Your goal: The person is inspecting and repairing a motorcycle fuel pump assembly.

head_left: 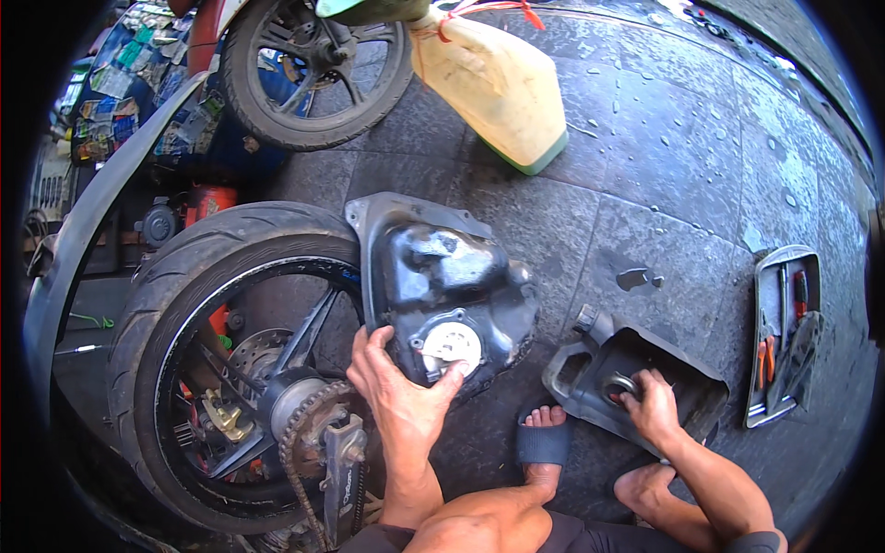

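A black motorcycle fuel tank (pixel 431 263) lies tilted on the floor in front of me, beside the rear wheel. Set in its surface is a white round fuel pump cap (pixel 452 347) with bolts around it. My left hand (pixel 407 398) grips the tank, its fingers at the left edge and its thumb on the white cap. To the right lies a cut-open dark plastic jerrycan (pixel 678 346) on its side. My right hand (pixel 656 405) is closed over it, the fingers on a small round metal ring-shaped part (pixel 620 384). Its exact kind is unclear.
A motorcycle rear wheel (pixel 175 276) with chain and sprocket stands at left. A front wheel (pixel 323 120) and a yellowish plastic container (pixel 493 88) are at the far side. A tool tray (pixel 763 267) with screwdriver and pliers sits at far right. Water drops wet the tiles.
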A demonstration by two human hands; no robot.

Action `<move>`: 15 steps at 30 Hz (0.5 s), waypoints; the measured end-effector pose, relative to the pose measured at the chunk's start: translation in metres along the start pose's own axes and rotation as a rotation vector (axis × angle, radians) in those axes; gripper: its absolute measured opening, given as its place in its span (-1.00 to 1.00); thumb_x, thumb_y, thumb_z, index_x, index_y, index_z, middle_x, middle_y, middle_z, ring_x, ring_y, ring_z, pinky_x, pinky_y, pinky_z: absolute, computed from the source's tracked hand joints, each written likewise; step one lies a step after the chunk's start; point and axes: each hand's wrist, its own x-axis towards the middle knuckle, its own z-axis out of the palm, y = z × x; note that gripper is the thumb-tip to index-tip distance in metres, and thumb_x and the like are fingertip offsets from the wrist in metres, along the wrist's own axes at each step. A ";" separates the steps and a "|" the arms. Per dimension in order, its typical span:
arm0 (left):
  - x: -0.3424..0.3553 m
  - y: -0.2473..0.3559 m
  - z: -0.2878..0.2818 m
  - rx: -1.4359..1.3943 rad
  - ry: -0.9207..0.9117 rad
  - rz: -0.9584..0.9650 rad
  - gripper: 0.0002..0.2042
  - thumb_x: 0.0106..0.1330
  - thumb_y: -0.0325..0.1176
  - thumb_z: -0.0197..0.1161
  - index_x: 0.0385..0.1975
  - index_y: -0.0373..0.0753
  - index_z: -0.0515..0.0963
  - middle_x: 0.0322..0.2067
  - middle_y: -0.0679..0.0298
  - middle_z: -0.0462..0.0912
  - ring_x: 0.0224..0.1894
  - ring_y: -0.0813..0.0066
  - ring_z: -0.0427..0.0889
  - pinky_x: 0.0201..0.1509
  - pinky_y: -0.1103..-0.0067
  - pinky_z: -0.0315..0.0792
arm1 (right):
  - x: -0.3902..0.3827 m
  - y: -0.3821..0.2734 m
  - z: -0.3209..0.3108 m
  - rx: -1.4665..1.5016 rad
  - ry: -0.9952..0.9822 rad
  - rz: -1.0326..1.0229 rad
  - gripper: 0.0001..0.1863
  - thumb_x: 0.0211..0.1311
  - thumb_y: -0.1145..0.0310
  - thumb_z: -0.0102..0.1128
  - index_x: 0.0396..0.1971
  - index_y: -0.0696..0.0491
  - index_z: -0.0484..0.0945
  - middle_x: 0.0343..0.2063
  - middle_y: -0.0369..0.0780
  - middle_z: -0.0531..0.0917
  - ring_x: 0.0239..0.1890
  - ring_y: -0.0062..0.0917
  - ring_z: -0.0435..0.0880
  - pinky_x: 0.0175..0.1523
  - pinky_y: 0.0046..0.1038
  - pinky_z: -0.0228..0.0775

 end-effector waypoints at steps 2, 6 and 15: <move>0.001 0.003 0.001 -0.028 -0.019 -0.012 -0.02 -0.18 -0.17 0.75 0.28 -0.33 0.32 0.30 -0.10 0.34 0.35 -0.17 0.27 0.44 0.07 0.21 | -0.001 -0.013 -0.028 0.088 -0.133 0.003 -0.73 0.14 0.39 0.51 -0.18 0.17 0.73 -0.28 0.01 0.69 -0.21 -0.11 0.73 -0.10 -0.21 0.54; -0.003 -0.008 -0.010 0.024 -0.053 -0.074 -0.03 -0.14 -0.16 0.74 0.30 -0.31 0.31 0.37 -0.11 0.27 0.39 -0.18 0.22 0.46 0.04 0.20 | 0.008 -0.067 -0.057 0.176 -0.350 -0.120 -0.76 0.24 0.45 0.39 -0.12 0.21 0.73 -0.30 -0.03 0.71 -0.23 -0.22 0.73 -0.08 -0.27 0.52; 0.001 -0.026 -0.014 -0.263 -0.044 0.013 -0.48 0.57 -0.07 -0.19 0.24 -0.35 0.48 0.34 -0.16 0.38 0.30 -0.15 0.36 0.43 0.12 0.17 | 0.061 -0.188 -0.042 1.004 -0.723 -0.099 -0.52 0.32 0.44 0.45 0.17 0.28 0.56 -0.03 -0.12 0.74 -0.01 -0.51 0.72 0.15 -0.43 0.57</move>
